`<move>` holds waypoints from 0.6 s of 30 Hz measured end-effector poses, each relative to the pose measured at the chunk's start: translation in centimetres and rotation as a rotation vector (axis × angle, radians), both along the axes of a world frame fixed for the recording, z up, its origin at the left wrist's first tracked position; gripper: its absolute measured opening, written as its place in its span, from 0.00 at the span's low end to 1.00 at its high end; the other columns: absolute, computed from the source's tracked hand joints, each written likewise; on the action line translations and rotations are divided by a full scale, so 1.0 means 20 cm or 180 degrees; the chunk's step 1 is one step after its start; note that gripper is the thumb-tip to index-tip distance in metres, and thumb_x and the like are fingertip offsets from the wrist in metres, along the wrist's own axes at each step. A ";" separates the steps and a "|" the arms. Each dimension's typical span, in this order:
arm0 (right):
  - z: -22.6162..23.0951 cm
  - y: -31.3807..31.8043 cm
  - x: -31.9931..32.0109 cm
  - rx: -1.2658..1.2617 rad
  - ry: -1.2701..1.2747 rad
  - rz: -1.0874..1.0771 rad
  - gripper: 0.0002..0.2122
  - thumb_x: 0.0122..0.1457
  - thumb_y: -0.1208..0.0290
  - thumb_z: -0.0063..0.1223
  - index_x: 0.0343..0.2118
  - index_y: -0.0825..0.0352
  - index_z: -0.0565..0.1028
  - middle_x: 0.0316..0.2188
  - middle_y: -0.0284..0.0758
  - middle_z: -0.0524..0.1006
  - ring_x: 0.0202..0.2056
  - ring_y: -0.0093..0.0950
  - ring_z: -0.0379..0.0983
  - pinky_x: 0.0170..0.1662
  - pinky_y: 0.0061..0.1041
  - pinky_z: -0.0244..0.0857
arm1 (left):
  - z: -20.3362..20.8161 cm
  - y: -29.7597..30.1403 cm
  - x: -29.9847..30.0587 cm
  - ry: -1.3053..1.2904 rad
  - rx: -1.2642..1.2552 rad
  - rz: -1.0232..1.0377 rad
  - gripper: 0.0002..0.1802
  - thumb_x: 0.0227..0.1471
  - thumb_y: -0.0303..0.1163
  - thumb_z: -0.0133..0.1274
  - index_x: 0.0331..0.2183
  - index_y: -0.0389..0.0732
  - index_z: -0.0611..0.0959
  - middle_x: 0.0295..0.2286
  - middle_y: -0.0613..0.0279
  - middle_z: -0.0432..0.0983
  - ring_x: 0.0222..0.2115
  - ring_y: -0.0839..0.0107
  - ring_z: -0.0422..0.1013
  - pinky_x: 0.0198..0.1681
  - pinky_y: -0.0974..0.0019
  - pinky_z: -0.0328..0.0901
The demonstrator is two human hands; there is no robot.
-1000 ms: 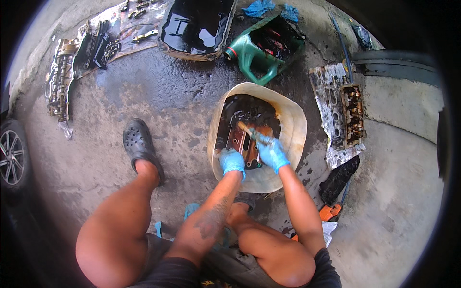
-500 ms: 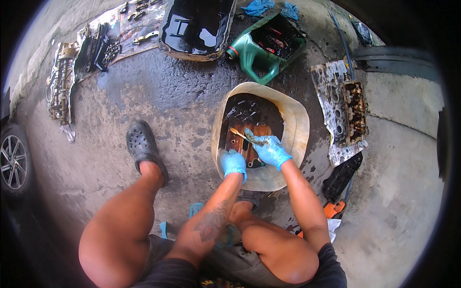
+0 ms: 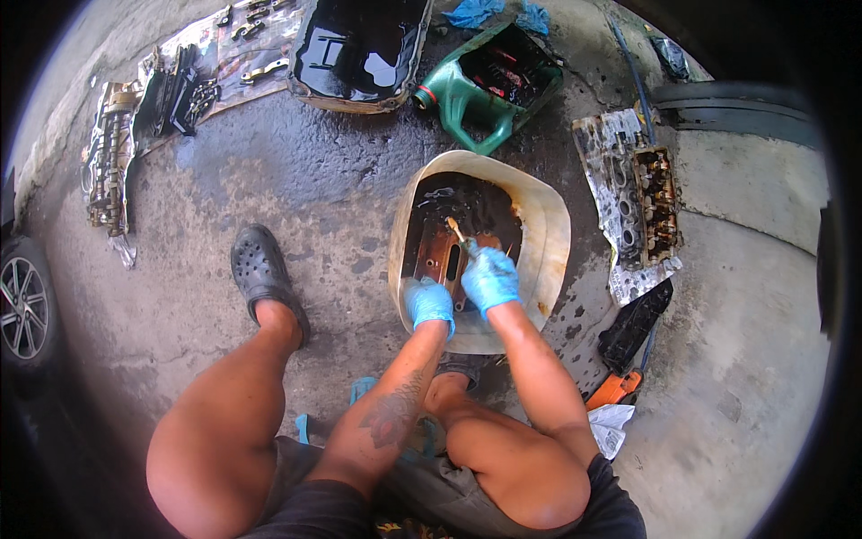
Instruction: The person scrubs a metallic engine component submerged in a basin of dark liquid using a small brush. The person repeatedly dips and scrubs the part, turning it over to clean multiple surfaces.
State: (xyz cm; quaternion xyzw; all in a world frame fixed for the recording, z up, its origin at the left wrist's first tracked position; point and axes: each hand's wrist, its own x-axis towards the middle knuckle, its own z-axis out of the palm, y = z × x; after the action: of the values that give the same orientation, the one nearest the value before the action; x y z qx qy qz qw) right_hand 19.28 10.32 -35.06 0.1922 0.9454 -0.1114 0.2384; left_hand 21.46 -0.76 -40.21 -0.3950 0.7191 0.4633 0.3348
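A whitish, squarish plastic tub (image 3: 549, 216) stands on the floor before me with dark, oily liquid in it. Inside it lies a brown metal engine part (image 3: 435, 250) with slots and bolt holes, partly wet. My left hand (image 3: 430, 303), in a blue glove, is closed on the near left edge of that part; the fingertips are hidden. In my blue-gloved right hand (image 3: 490, 278) is a small brush (image 3: 455, 228), its pale end pointing away from me over the part. Whether the brush touches the metal I cannot tell.
Beyond the tub are a cut-open green jug (image 3: 494, 135) and a rectangular pan (image 3: 348, 101) of dark liquid. Camshafts (image 3: 109, 175) lie at left, a cylinder head (image 3: 658, 207) on newspaper at right. Nearer are a black part (image 3: 636, 325) and an orange-ended tool (image 3: 615, 388).
My right hand has shifted left and slightly nearer me and turned, so the brush now points more steeply away. My left hand stays on the engine part. The whole view has shifted slightly.
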 end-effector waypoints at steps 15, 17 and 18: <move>0.09 -0.09 0.10 0.0212 -0.0564 0.1095 0.22 0.56 0.74 0.43 0.55 0.70 0.69 0.27 0.44 0.79 0.29 0.36 0.78 0.35 0.35 0.72 | 0.07 0.01 0.04 -0.0145 0.0130 0.0837 0.24 0.58 0.28 0.41 0.56 0.31 0.68 0.51 0.41 0.71 0.50 0.51 0.70 0.54 0.60 0.63; 0.08 -0.01 0.02 0.0136 -0.0297 0.0834 0.21 0.57 0.74 0.42 0.55 0.69 0.68 0.28 0.47 0.79 0.31 0.39 0.79 0.37 0.38 0.72 | 0.02 -0.02 0.05 -0.0104 -0.0091 0.0488 0.23 0.58 0.28 0.42 0.55 0.31 0.70 0.49 0.41 0.73 0.49 0.51 0.71 0.52 0.60 0.63; 0.06 0.00 -0.02 -0.0205 -0.0758 0.0200 0.22 0.57 0.73 0.42 0.56 0.67 0.69 0.28 0.46 0.79 0.31 0.40 0.78 0.37 0.38 0.72 | 0.02 -0.03 0.05 0.0002 -0.0168 0.0471 0.23 0.58 0.28 0.42 0.54 0.31 0.70 0.49 0.41 0.73 0.48 0.51 0.71 0.52 0.60 0.64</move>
State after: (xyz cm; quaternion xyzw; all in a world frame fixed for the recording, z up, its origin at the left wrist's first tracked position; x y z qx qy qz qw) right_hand 18.81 10.23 -33.79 0.1666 0.9119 -0.1106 0.3584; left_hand 22.47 -1.29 -39.78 -0.4557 0.7000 0.4679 0.2889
